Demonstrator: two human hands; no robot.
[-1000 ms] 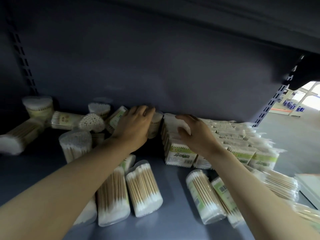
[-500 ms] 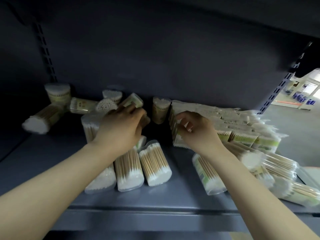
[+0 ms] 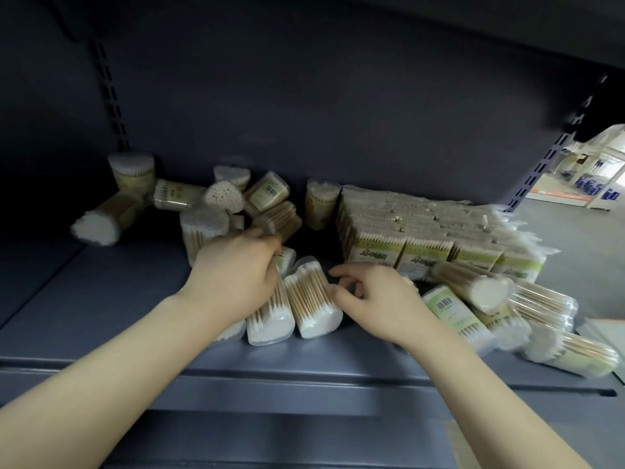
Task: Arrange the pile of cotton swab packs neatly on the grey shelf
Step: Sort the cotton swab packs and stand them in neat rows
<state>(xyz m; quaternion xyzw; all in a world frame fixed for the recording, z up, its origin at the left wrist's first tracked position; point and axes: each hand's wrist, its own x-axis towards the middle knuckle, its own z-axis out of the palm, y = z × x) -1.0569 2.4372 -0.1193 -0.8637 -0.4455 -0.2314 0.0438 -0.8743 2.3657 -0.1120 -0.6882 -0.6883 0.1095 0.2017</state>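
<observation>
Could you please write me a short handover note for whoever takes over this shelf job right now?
Left hand: fingers curled on a swab pack among the loose packs at mid-shelf; it seems to grip it.
Right hand: fingers loosely curled, holding nothing, tips next to a lying pack.
Grey shelf: a neat block of flat packs stands at the back right. Loose tubs lie scattered at the back left, in front of the left hand, and piled at the front right.
Done: only that block.
Left: stand up and line up all the scattered tubs.
</observation>
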